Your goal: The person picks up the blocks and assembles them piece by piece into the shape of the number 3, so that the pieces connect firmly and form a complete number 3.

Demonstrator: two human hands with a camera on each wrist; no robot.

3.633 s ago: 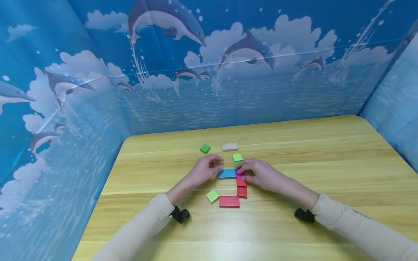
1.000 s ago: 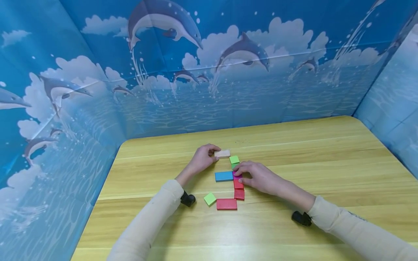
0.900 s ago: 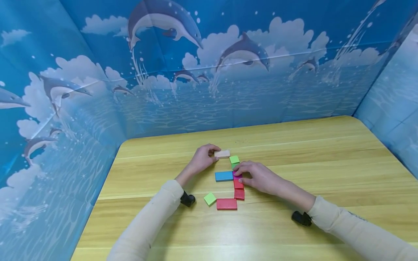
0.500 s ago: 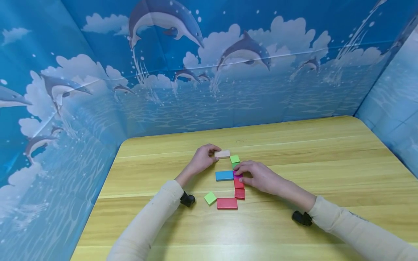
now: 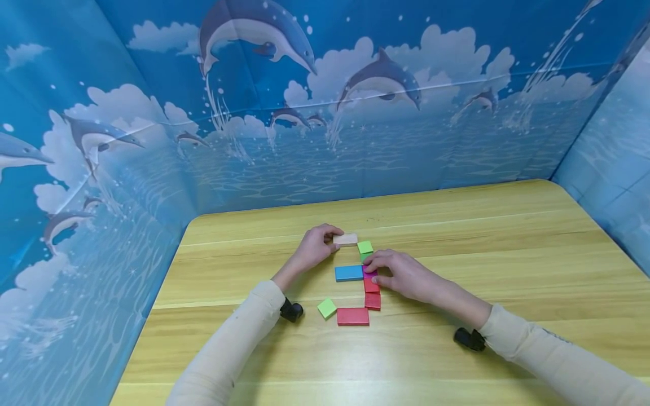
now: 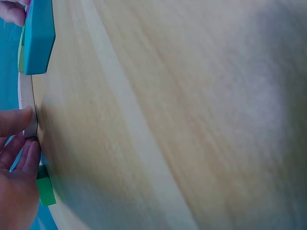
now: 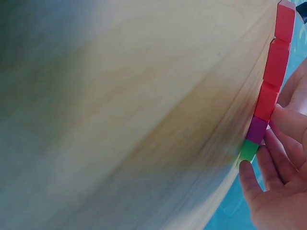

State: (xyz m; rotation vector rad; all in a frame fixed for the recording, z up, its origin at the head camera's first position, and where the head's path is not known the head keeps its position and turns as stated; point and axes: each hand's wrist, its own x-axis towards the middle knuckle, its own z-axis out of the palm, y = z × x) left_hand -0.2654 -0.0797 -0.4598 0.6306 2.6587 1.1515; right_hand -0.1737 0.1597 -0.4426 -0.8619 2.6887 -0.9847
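My left hand (image 5: 313, 248) pinches the left end of a pale wooden block (image 5: 347, 239) lying flat on the table. In the left wrist view its thumb lies along that pale block (image 6: 26, 93). My right hand (image 5: 406, 273) rests over a column of small square blocks, fingertips on the purple block (image 5: 368, 270), thumb beside the upper red block (image 5: 371, 285). A light green block (image 5: 365, 247) tops the column near the pale block's right end; a darker green one (image 7: 248, 150) sits beneath it, partly covered by fingers. The blue rectangular block (image 5: 348, 273) adjoins the purple one.
Another red square block (image 5: 373, 301) ends the column. A red rectangular block (image 5: 352, 317) lies below, with a tilted light green block (image 5: 327, 308) at its left. A loose green block (image 6: 46, 189) sits beyond my left hand. A dolphin-printed curtain (image 5: 325, 163) encloses the wooden table (image 5: 482, 237).
Since the earliest frame my left hand has left the blue block's side and gripped the pale block, now further left and nearer the column. My right hand stays put.
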